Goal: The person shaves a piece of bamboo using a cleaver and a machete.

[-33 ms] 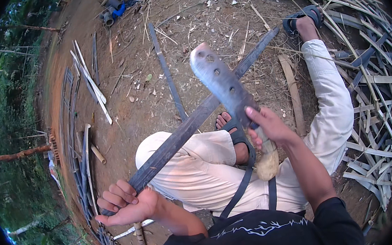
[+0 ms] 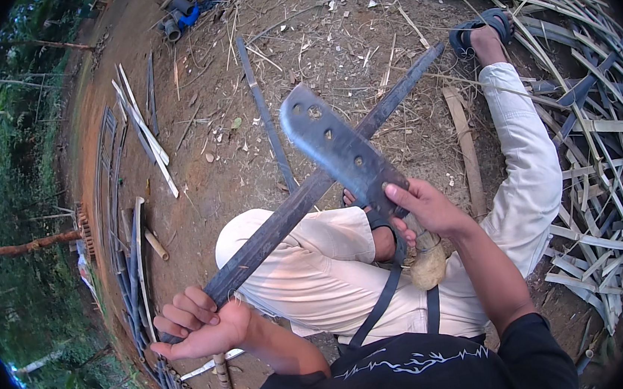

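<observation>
My left hand [image 2: 207, 321] is closed round the lower end of a long, dark bamboo strip [image 2: 277, 231]. The strip slants up and away to the right, passing over my bent left knee. In my right hand [image 2: 433, 209] is a broad cleaver [image 2: 333, 144] with several round holes in its blade. Its thumb presses near the blade's base, and the light, bulbous butt of the handle [image 2: 429, 269] shows below the fist. The blade crosses over the strip and hides part of it; whether they touch I cannot tell.
A big heap of split bamboo strips [image 2: 597, 204] lies on the right beside my stretched leg. On the ground at the left are more strips [image 2: 143, 124] and dark poles [image 2: 132, 264]. Beyond my knee lies another dark strip [image 2: 265, 116]; a flat brown slat [image 2: 465, 150] is near my sandal.
The cleaver's blade has shifted left and a little nearer along the strip, tilting further to the left. My left hand and the strip stay in place.
</observation>
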{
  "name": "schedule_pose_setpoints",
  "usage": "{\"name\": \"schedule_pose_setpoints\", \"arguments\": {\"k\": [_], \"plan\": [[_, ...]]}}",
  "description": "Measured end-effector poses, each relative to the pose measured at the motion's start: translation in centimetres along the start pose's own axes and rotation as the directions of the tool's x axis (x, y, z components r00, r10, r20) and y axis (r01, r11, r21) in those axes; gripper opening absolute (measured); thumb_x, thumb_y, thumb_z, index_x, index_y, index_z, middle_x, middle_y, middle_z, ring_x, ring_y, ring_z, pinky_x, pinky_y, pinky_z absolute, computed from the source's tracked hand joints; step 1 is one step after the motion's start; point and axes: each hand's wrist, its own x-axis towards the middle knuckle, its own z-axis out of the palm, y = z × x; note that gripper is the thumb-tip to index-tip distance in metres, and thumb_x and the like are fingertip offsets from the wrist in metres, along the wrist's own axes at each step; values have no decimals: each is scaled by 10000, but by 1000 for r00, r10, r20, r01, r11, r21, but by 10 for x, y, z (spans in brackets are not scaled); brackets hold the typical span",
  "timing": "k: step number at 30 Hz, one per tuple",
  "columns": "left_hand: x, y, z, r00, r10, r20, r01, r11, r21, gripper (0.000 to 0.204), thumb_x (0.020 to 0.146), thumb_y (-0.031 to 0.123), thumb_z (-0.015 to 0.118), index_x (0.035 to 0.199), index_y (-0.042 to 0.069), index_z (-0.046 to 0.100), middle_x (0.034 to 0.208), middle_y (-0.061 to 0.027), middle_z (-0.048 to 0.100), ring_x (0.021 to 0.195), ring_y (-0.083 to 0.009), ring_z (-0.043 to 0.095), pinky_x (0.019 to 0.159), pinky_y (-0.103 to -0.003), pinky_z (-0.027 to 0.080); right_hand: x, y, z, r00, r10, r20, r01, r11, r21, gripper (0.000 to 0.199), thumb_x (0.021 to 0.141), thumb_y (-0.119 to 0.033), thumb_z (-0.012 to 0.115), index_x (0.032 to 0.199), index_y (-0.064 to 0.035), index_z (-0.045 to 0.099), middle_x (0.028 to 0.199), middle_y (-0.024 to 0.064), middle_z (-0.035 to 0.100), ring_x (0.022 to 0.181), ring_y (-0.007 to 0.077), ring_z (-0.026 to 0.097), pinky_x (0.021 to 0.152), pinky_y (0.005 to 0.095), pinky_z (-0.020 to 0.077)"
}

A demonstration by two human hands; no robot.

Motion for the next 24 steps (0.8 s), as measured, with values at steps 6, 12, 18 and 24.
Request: {"name": "schedule_pose_setpoints", "arguments": {"k": [6,12,18,24], "plan": [[-1,-2,1,998,-20,54,22,999,-46,532,1026,506,371,624,185,235,494,31,185,400,-92,131,390,-262,116,6,-6,-39,924,-3,-383,65,987,149,375,1027,-432,508,952,-64,528,598,35,539,429,119,519,395,292,476],[3,10,-4,989,-21,150,29,998,-52,521,1027,487,386,631,182,239,496,32,181,402,-88,131,392,-260,122,-13,-4,-7,959,-29,-280,22,999,-28,335,1048,-371,487,1007,-42,530,645,35,556,452,125,529,425,293,468],[2,11,-4,983,5,181,8,997,-70,515,1022,472,411,634,186,230,498,36,174,400,-86,127,387,-258,119,-15,-11,-8,955,61,-292,-80,995,-53,345,1047,-381,487,984,-44,522,643,34,548,458,128,534,426,295,470],[0,19,-6,985,9,171,-2,999,-39,512,1020,470,410,632,189,231,499,36,171,397,-88,113,381,-259,105,-12,-14,-26,934,39,-355,-26,999,41,344,1042,-398,487,994,-59,516,632,41,543,456,130,538,413,302,483]]}}
